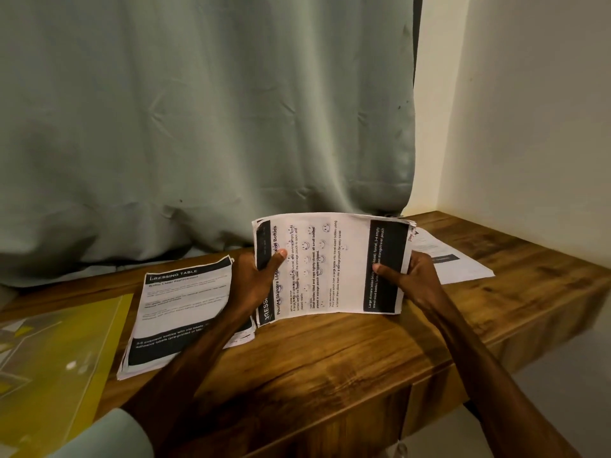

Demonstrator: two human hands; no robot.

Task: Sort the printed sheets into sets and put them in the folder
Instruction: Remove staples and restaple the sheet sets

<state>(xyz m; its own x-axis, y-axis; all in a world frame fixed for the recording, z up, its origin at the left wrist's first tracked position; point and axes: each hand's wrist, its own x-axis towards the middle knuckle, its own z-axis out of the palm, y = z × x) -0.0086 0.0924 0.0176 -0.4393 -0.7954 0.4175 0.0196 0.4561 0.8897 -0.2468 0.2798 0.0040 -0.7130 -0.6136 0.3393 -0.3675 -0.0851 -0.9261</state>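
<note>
I hold a stack of printed sheets (330,262) upright on its long edge on the wooden table (330,352), text turned sideways. My left hand (254,282) grips its left end, thumb on the black header. My right hand (413,276) grips the right end, thumb on the black footer band. A second pile of printed sheets (180,309) titled "Dressing Table" lies flat to the left, partly under my left forearm. A third set of sheets (453,259) lies flat behind my right hand. A yellow translucent folder (62,352) lies at the table's left end.
A grey-green curtain (205,120) hangs right behind the table and brushes its back edge. A cream wall (529,120) closes the right side. The table's front edge runs diagonally toward the lower left, with a drawer front (350,421) below it.
</note>
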